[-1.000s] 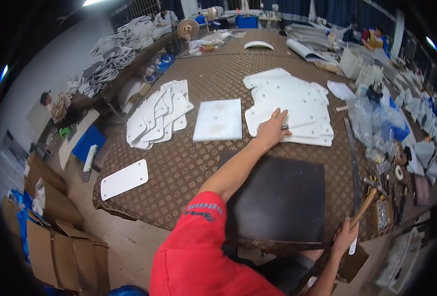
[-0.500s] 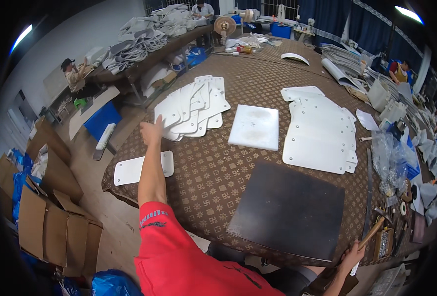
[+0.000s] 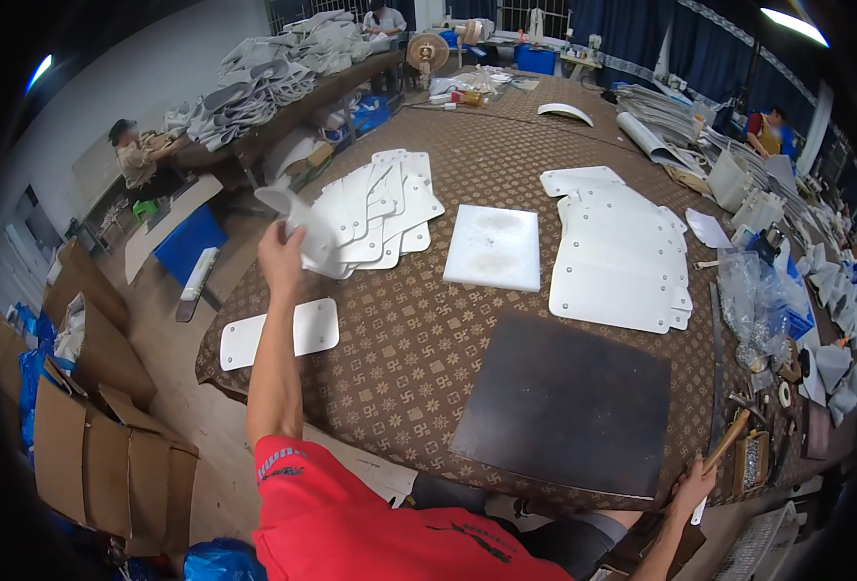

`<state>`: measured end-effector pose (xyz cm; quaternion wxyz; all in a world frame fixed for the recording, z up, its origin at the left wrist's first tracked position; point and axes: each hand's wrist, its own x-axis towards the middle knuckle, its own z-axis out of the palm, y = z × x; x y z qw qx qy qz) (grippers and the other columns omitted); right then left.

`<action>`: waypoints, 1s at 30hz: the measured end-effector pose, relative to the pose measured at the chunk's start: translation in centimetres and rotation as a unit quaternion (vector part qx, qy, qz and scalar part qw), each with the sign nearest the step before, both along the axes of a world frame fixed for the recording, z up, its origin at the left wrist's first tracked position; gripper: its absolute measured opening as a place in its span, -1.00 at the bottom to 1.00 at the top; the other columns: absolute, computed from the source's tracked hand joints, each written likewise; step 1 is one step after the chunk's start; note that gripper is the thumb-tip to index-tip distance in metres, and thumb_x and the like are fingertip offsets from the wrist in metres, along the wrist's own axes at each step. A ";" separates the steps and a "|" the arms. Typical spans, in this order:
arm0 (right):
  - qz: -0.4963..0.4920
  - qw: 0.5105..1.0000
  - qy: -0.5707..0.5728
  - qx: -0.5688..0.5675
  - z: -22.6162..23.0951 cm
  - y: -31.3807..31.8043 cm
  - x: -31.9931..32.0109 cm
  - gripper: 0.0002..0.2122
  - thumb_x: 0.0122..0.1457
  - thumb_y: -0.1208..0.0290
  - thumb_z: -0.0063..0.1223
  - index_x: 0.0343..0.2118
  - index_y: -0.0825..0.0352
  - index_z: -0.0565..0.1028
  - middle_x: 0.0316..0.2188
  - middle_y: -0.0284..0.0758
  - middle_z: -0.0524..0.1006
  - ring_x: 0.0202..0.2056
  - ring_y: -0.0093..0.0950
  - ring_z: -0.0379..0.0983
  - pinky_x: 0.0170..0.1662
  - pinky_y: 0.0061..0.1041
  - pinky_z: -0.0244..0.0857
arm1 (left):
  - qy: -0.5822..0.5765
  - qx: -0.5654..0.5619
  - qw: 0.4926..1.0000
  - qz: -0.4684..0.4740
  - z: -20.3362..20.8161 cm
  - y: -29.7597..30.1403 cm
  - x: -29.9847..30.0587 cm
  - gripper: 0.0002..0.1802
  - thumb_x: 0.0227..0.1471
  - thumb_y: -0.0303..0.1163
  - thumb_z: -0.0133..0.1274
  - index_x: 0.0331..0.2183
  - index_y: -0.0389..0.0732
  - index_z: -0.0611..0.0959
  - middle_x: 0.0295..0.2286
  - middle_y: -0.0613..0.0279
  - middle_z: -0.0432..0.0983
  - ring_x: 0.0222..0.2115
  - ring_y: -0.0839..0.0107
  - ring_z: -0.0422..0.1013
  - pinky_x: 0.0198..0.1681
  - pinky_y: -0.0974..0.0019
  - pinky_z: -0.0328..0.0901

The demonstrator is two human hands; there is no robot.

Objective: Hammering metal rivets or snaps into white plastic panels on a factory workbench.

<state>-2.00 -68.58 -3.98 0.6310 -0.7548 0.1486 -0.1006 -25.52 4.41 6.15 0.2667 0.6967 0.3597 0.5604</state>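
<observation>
My left hand [image 3: 281, 257] pinches the edge of a white panel [image 3: 302, 223], lifted and bent upward at the left side of a fanned pile. The other white panels [image 3: 414, 189] in that pile overlap, with small metal studs near their edges. Below my left forearm lies a single white panel [image 3: 316, 326], partly covered by the arm. At the lower right, my right hand [image 3: 691, 486] grips a hammer [image 3: 728, 442] by its wooden handle, the head pointing up and away. A white strip [image 3: 698, 510] pokes out beneath that hand.
A dark square mat [image 3: 564, 407] lies on the patterned tablecloth [image 3: 390, 387]. Beyond it are a white block [image 3: 492, 248] and a second studded panel stack [image 3: 622, 266]. Metal bits fill a small box [image 3: 751, 460] by the hammer. Cardboard boxes [image 3: 109, 465] stand at left; co-workers sit farther off.
My left hand has pulled one white panel up from the left pile, and it now bends above the others. My right hand still holds the hammer. The whole view has shifted slightly.
</observation>
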 end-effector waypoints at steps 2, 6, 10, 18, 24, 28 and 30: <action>0.004 1.000 0.002 -0.009 -0.2 -0.4 -0.1 -0.88 0.34 0.32 -0.02 -0.26 0.22 0.36 -0.64 -0.55 0.20 -0.75 -0.74 0.07 -0.73 -0.65 -0.10 | -0.017 0.034 0.992 -0.118 2.7 -5.0 1.2 -0.72 0.05 -0.51 0.18 -0.14 -0.35 0.66 -0.38 0.25 0.62 -0.38 0.49 0.48 -0.25 0.37 0.36; -0.004 1.000 -0.005 -0.018 -0.8 -0.9 0.0 -0.87 0.35 0.29 0.00 -0.23 0.23 0.38 -0.63 -0.55 0.24 -0.74 -0.75 0.07 -0.73 -0.65 -0.09 | 0.028 -0.077 0.949 -0.306 4.9 -15.6 3.0 -0.71 0.05 -0.49 0.22 -0.13 -0.29 0.69 -0.42 0.36 0.60 -0.45 0.61 0.43 -0.36 0.47 0.32; 0.023 0.999 -0.029 -0.003 -0.9 -1.3 0.0 -0.85 0.34 0.28 0.02 -0.22 0.23 0.38 -0.62 -0.57 0.26 -0.73 -0.76 0.08 -0.73 -0.65 -0.07 | 0.081 -0.305 0.850 -0.422 3.9 -24.0 5.9 -0.66 0.01 -0.38 0.30 -0.14 -0.27 0.69 -0.45 0.34 0.58 -0.53 0.63 0.37 -0.49 0.50 0.25; 0.043 0.999 -0.025 0.003 -1.3 -0.5 0.0 -0.81 0.31 0.26 0.09 -0.31 0.20 0.35 -0.66 -0.58 0.24 -0.73 -0.76 0.09 -0.74 -0.69 -0.05 | 0.239 -0.208 0.829 -0.460 -8.1 -28.2 10.5 -0.54 0.00 -0.25 0.31 -0.12 -0.35 0.65 -0.46 0.22 0.55 -0.54 0.55 0.36 -0.49 0.41 0.25; 0.020 0.999 -0.016 -0.026 0.7 1.5 -2.6 -0.81 0.33 0.28 0.06 -0.35 0.20 0.31 -0.66 -0.59 0.21 -0.73 -0.77 0.09 -0.73 -0.68 -0.06 | 0.229 -0.243 0.847 -0.413 -5.7 -27.3 9.6 -0.64 0.03 -0.35 0.28 -0.15 -0.35 0.66 -0.37 0.20 0.59 -0.36 0.53 0.46 -0.22 0.41 0.37; 0.052 0.999 0.003 0.012 4.2 6.2 -5.7 -0.80 0.34 0.28 0.04 -0.37 0.20 0.30 -0.66 -0.60 0.20 -0.73 -0.76 0.09 -0.73 -0.68 -0.05 | 0.076 -0.302 0.839 -0.447 -5.2 -27.3 9.2 -0.74 0.02 -0.47 0.26 -0.20 -0.34 0.68 -0.35 0.27 0.57 -0.36 0.55 0.45 -0.23 0.43 0.34; 0.065 0.997 0.011 0.028 6.5 8.4 -7.6 -0.80 0.35 0.28 0.03 -0.37 0.20 0.30 -0.66 -0.60 0.20 -0.73 -0.75 0.09 -0.73 -0.68 -0.05 | 0.076 -0.258 0.851 -0.452 -4.9 -28.3 9.6 -0.76 0.05 -0.52 0.23 -0.18 -0.35 0.68 -0.40 0.40 0.55 -0.41 0.62 0.41 -0.27 0.48 0.32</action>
